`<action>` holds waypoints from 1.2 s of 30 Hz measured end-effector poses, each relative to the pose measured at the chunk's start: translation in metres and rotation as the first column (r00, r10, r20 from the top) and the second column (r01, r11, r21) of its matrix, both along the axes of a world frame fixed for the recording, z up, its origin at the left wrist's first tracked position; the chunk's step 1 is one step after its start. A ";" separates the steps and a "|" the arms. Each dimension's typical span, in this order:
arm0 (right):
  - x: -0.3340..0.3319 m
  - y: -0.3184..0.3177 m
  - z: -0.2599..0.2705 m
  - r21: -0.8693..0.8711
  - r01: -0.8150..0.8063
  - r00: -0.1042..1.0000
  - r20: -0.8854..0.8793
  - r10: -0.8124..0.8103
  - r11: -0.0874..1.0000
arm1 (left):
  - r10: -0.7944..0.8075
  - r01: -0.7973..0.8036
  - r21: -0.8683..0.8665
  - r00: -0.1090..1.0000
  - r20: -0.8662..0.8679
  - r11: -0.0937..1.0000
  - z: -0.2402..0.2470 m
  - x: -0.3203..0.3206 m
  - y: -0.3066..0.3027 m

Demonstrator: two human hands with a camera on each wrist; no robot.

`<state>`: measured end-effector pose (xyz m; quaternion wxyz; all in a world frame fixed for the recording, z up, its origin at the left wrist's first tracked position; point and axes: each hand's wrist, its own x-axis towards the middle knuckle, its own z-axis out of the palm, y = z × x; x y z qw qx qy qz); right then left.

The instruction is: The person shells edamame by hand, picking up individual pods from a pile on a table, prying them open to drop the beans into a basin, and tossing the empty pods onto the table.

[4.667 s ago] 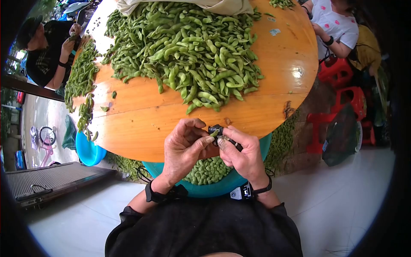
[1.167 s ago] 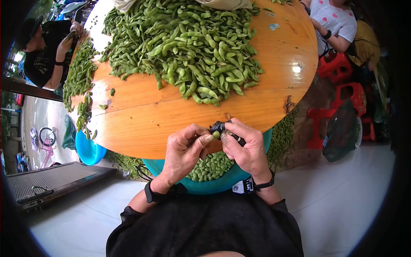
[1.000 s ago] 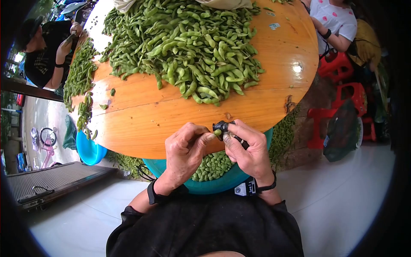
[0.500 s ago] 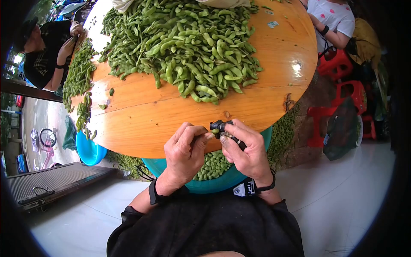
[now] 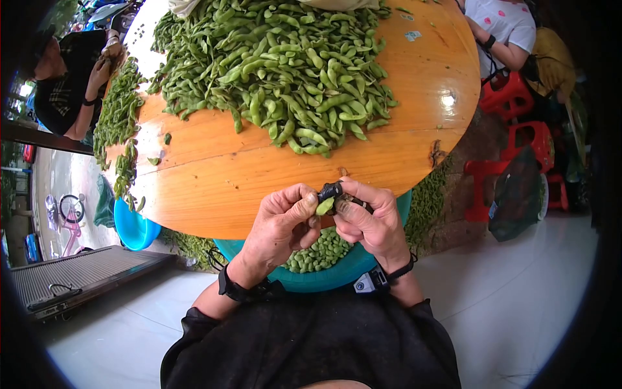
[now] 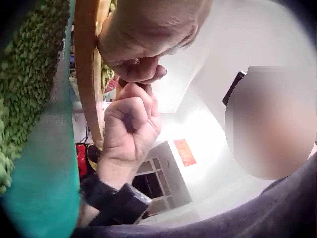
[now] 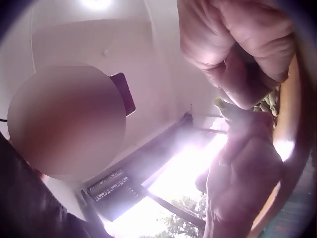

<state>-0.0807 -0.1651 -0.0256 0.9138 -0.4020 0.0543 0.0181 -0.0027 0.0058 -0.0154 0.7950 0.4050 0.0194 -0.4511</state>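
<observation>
Basin of bright blue plastic (image 5: 135, 228) at left, beside the round orange wooden table (image 5: 207, 194). Next, left hand (image 5: 275, 223), close to the other, pinching a small, plump, bright green pod (image 5: 324, 206), partly covered by fingertips, near the table's edge. Touching it, a glossy black rounded object (image 5: 330, 191), gripped in the right hand (image 5: 376, 227). Beneath, pale green beans (image 5: 317, 254) in a teal tub (image 5: 311, 283).

green pod (image 5: 325, 206), now more exposed
</observation>
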 end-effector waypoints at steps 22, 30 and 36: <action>-0.001 0.002 0.011 -0.614 0.127 0.987 -0.001 -0.162 0.779 | -0.169 0.114 0.239 0.959 0.227 0.964 0.009 0.009 0.004; 0.004 0.005 0.007 -0.655 0.165 0.983 0.046 -0.180 0.737 | -0.013 -0.004 0.097 0.986 0.167 0.995 -0.004 0.008 0.001; 0.003 0.010 0.007 -0.762 0.199 0.975 0.092 -0.200 0.616 | -0.008 0.001 0.045 0.984 0.175 0.999 -0.004 0.005 0.002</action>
